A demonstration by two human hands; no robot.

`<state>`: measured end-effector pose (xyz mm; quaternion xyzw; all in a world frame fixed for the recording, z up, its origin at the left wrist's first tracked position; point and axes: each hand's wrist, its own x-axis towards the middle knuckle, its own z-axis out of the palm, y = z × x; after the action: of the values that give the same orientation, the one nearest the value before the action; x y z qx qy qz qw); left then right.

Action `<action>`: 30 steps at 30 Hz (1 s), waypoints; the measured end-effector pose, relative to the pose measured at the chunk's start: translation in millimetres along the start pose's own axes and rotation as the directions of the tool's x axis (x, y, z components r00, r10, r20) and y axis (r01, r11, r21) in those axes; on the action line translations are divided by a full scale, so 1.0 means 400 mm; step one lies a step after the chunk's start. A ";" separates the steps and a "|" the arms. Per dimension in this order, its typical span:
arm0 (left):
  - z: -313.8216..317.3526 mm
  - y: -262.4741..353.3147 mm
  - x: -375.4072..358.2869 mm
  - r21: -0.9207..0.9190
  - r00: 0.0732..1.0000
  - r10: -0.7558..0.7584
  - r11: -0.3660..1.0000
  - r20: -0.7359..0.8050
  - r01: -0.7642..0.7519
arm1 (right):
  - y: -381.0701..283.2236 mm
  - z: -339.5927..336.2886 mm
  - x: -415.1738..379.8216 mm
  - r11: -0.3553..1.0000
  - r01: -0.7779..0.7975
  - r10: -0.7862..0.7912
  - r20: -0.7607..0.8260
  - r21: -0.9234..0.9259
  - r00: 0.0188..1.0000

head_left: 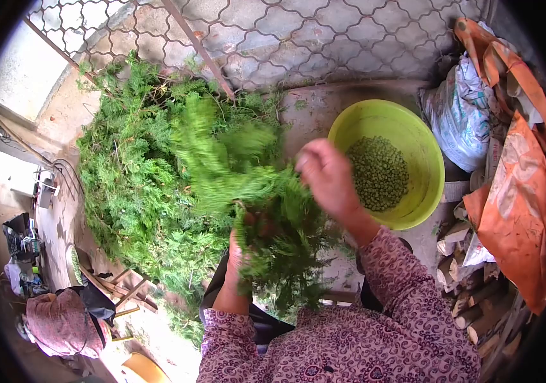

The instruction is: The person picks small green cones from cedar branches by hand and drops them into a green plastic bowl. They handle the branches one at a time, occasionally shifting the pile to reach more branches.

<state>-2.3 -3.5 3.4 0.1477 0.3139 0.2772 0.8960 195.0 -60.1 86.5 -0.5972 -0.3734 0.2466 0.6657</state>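
My left hand is closed around a leafy evergreen branch with flat, fern-like sprays, held up in front of my lap. Foliage covers most of its fingers, and the upper sprays are smeared by motion. My right hand is just right of the branch, near the basin's left rim, its fingers curled together and slightly blurred. Whether anything small is in them is hidden. The yellow-green plastic basin holds a heap of small round green cones or seeds. A large pile of cut evergreen branches lies left.
A metal lattice fence runs along the back. White sacks, an orange tarp and stacked firewood line the right side. Another person is at lower left, near a wooden stool and a yellow container.
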 end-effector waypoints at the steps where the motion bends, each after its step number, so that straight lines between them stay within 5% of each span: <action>1: 0.022 0.009 -0.019 -0.175 0.979 -0.023 0.983 0.203 0.059 | 0.004 -0.030 0.020 0.998 0.025 -0.021 -0.080 0.058 0.997; 2: 0.039 0.015 -0.033 -0.328 0.917 -0.008 0.933 0.399 0.150 | 0.010 -0.066 0.040 0.992 0.056 -0.037 -0.161 0.113 0.986; 3: 0.045 0.027 -0.040 -0.375 0.861 0.015 0.904 0.508 0.206 | 0.027 -0.101 0.058 0.994 0.108 -0.111 -0.260 -0.026 0.959; 5: 0.044 0.047 -0.048 -0.368 0.850 0.080 0.919 0.521 0.139 | 0.054 -0.175 0.082 0.974 0.146 -0.198 -0.347 -0.171 0.917; 6: 0.042 0.056 -0.047 -0.357 0.858 0.103 0.929 0.503 0.098 | 0.060 -0.214 0.089 0.646 0.171 -0.515 -0.259 -0.744 0.817; 7: 0.041 0.062 -0.045 -0.337 0.865 0.120 0.939 0.487 0.060 | 0.066 -0.241 0.092 0.046 0.064 -0.697 0.014 -0.997 0.717; 8: 0.043 0.068 -0.043 -0.322 0.871 0.130 0.946 0.474 0.034 | 0.085 -0.257 0.092 0.044 0.063 -0.698 0.015 -0.997 0.716; 10: 0.046 0.071 -0.035 -0.280 0.889 0.142 0.960 0.435 -0.016 | 0.128 -0.271 0.094 0.348 0.228 -0.510 0.021 -0.909 0.860; 11: 0.050 0.071 -0.029 -0.251 0.902 0.145 0.967 0.407 -0.042 | 0.096 -0.256 0.090 0.346 0.231 -0.512 0.024 -0.909 0.859; 12: 0.055 0.073 -0.025 -0.223 0.915 0.146 0.973 0.376 -0.064 | 0.038 -0.223 0.079 0.694 0.086 -0.143 -0.019 -0.715 0.990; 13: 0.057 0.073 -0.018 -0.194 0.927 0.144 0.978 0.346 -0.080 | 0.003 -0.191 0.071 0.878 -0.185 0.240 0.073 -0.442 0.968; 14: 0.061 0.071 -0.015 -0.169 0.937 0.140 0.982 0.319 -0.089 | -0.003 -0.170 0.067 0.917 -0.199 0.288 0.228 -0.347 0.930; 17: 0.065 0.063 -0.013 -0.101 0.958 0.115 0.991 0.261 -0.092 | 0.002 -0.098 0.037 0.955 -0.289 0.207 0.564 0.060 0.800; 19: 0.058 0.054 -0.028 -0.064 0.970 0.081 0.996 0.230 -0.068 | -0.018 -0.042 0.007 0.959 -0.254 0.119 0.633 0.126 0.765; 20: 0.057 0.048 -0.032 -0.034 0.977 0.061 0.998 0.206 -0.055 | -0.015 -0.017 -0.008 0.959 -0.253 0.117 0.630 0.130 0.768; 22: 0.055 0.031 -0.055 0.002 0.988 0.034 0.999 0.150 -0.035 | 0.003 0.019 -0.033 0.984 0.069 -0.160 0.654 0.163 0.739; 25: 0.057 0.014 -0.092 0.033 0.997 -0.018 0.999 0.073 0.015 | 0.018 0.029 -0.050 0.966 0.254 -0.184 0.570 -0.044 0.801; 28: 0.034 0.043 -0.059 0.100 0.986 0.002 0.995 0.167 -0.019 | 0.008 0.016 -0.067 0.966 0.226 -0.119 0.558 -0.128 0.821; 30: 0.055 0.085 -0.024 0.725 0.962 0.275 0.664 -0.008 -0.183 | 0.011 0.021 -0.071 0.965 0.249 -0.177 0.504 -0.079 0.845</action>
<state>-8.0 16.2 39.5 0.5074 0.4277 0.2511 0.7047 171.9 -76.4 76.5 -0.5149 -0.6112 0.2878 0.5277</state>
